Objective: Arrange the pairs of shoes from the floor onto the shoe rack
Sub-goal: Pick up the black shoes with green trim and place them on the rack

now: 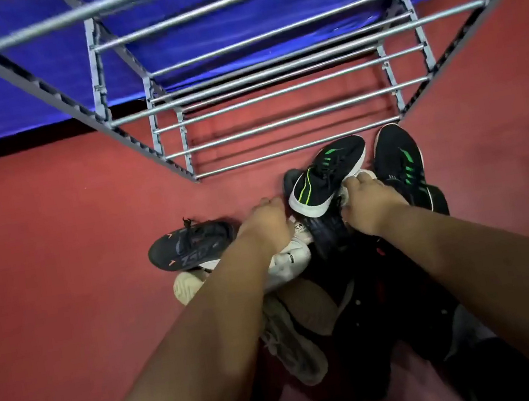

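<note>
A heap of shoes lies on the red floor before the metal shoe rack point(279, 128). My right hand point(369, 201) grips a black sneaker with green stripes point(325, 176), tilted up at the top of the heap. Its mate point(401, 164) lies flat just to the right. My left hand point(265, 224) reaches down onto a white shoe point(294, 258) with its fingers curled; the grip itself is hidden. A dark grey sneaker with orange marks point(190, 245) sits to the left. Beige shoes point(292, 341) lie under my forearms.
The rack's tiers of silver bars hold no shoes. A blue cloth surface point(12, 84) lies behind and left of the rack. Red floor point(59, 267) stretches to the left and right of the heap. More black shoes point(371, 315) lie near my body.
</note>
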### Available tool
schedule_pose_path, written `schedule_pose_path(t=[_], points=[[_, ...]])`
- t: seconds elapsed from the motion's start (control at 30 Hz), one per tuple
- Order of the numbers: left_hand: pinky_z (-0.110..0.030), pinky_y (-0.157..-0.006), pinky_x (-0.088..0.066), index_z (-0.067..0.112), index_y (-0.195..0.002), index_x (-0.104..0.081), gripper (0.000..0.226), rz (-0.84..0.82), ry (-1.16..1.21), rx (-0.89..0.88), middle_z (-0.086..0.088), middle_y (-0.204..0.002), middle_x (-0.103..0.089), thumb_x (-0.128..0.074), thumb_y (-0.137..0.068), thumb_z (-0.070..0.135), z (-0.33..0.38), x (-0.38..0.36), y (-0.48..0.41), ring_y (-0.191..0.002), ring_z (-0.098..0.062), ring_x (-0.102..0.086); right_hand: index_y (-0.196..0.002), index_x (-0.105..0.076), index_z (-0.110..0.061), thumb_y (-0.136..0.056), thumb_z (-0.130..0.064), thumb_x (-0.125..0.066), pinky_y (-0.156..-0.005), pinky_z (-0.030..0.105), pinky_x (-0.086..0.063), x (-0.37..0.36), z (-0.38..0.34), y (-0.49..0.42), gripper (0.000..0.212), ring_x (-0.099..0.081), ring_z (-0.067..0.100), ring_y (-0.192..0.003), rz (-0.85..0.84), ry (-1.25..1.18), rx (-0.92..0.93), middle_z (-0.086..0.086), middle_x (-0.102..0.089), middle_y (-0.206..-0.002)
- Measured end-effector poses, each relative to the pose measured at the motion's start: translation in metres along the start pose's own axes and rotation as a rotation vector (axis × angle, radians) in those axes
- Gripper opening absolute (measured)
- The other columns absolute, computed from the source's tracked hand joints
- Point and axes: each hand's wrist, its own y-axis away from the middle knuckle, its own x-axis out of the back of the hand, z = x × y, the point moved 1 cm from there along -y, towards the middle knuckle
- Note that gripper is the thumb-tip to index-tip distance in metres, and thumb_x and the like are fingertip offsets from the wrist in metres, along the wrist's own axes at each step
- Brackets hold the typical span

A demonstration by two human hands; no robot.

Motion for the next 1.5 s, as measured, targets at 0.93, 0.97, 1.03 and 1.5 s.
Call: schedule_pose_path(t=[0.93,0.97,1.03,1.5], points=[[-0.038,-0.103,-0.039,0.009,-0.141,-0.039,0.1,0.261,0.053,0.132,-0.007,-0.138,-0.046,-0.083,-0.07,0.066,0.057,-0.043,-0.064,-0.126,-0.028,-0.039,-0.151,-0.03,0.007,-0.095,-0.077,-0.031,-0.112,0.051,-0.034,-0.071,0.099,-0.018,0.102,-0.042,0.046,-0.135,0.252,-0.279,-0.644,0.025,-0.042,-0.15],[-0.038,-0.104,-0.039,0.01,-0.14,-0.04,0.1,0.256,0.059,0.127,-0.007,-0.138,-0.046,-0.082,-0.069,0.067,0.055,-0.043,-0.065,-0.126,-0.028,-0.039,-0.15,-0.034,0.006,-0.098,-0.074,-0.026,-0.111,0.053,-0.033,-0.072,0.101,-0.019,0.096,-0.042,0.047,-0.135,0.272,-0.3,-0.65,0.025,-0.043,-0.15],[-0.038,-0.106,-0.038,0.009,-0.138,-0.04,0.099,0.26,0.052,0.109,-0.007,-0.137,-0.046,-0.081,-0.069,0.068,0.052,-0.045,-0.064,-0.125,-0.028,-0.039,-0.146,-0.039,0.003,-0.101,-0.067,-0.026,-0.11,0.054,-0.035,-0.075,0.102,-0.018,0.084,-0.043,0.048,-0.133,0.307,-0.34,-0.649,0.024,-0.045,-0.148],[-0.036,-0.1,-0.041,0.008,-0.132,-0.036,0.094,0.291,0.146,0.142,-0.01,-0.135,-0.04,-0.083,-0.072,0.063,0.067,-0.039,-0.035,-0.124,-0.028,-0.041,-0.123,-0.059,0.004,-0.106,-0.023,-0.045,-0.083,0.036,-0.045,-0.025,0.11,-0.006,0.035,-0.062,0.043,-0.114,0.3,-0.599,-0.586,0.025,-0.065,-0.123]])
